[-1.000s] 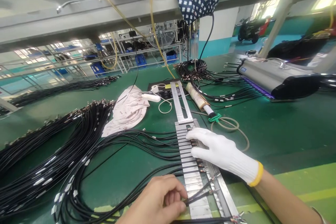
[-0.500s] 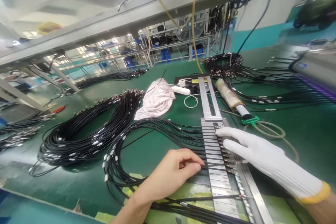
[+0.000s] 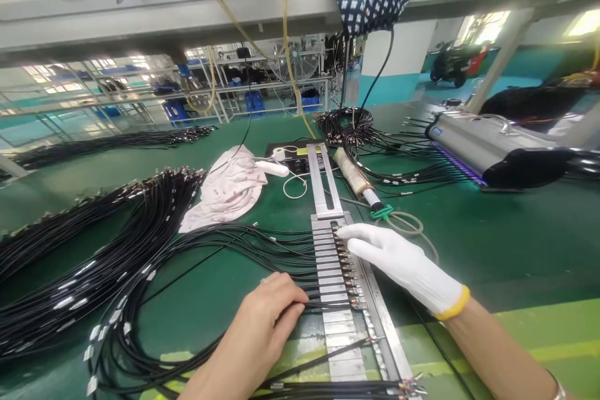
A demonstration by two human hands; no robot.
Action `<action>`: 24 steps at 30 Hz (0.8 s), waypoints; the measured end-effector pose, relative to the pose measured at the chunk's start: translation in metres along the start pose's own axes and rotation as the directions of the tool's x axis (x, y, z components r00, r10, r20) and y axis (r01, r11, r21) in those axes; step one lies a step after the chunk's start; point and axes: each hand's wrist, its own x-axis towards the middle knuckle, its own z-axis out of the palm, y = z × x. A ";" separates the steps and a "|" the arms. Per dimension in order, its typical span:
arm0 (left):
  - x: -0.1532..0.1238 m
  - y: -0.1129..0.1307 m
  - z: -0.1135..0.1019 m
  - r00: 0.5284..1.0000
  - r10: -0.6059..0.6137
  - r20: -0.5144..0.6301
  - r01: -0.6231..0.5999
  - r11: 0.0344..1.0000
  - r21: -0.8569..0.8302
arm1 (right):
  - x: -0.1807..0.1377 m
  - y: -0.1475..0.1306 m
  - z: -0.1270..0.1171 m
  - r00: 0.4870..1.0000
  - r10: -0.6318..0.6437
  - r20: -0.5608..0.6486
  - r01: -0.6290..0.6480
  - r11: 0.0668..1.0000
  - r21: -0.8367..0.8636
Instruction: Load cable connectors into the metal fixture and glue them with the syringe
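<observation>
My bare left hand (image 3: 267, 319) has its thumb and forefinger pinched on a black cable (image 3: 315, 306), just left of a slotted metal fixture (image 3: 338, 325). Several black cables lie side by side in the fixture's slots, their stripped ends in a row along its right side. My right hand (image 3: 394, 256), in a white glove with a yellow cuff, reaches in from the right with fingers stretched out and slightly apart. Its fingertips touch or hover over the cable ends (image 3: 338, 239) near the top of the row; contact is unclear.
A large cable coil (image 3: 135, 262) lies at left beside a crumpled pale cloth (image 3: 229, 187). Beyond the fixture are a black box (image 3: 276, 149) and a wrapped tube (image 3: 351, 172). A grey machine with violet light (image 3: 487, 144) stands at right, cables running into it. An overhead shelf (image 3: 140, 22) crosses above.
The camera view has turned to the right and levelled, bringing the grey machine fully into sight. Both hands keep nearly the same places at the fixture.
</observation>
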 end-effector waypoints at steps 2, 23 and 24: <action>0.001 0.001 -0.001 1.000 -0.021 -0.008 0.021 1.000 0.002 | -0.001 -0.002 0.000 1.000 0.006 0.001 -0.006 1.000 0.015; 0.001 0.003 -0.002 0.890 -0.352 0.292 0.347 0.935 0.069 | 0.000 0.011 0.001 1.000 0.012 -0.022 -0.012 1.000 -0.004; 0.001 0.002 -0.002 0.889 -0.352 0.294 0.346 0.935 0.075 | 0.000 0.011 0.001 1.000 0.013 -0.023 -0.013 1.000 -0.016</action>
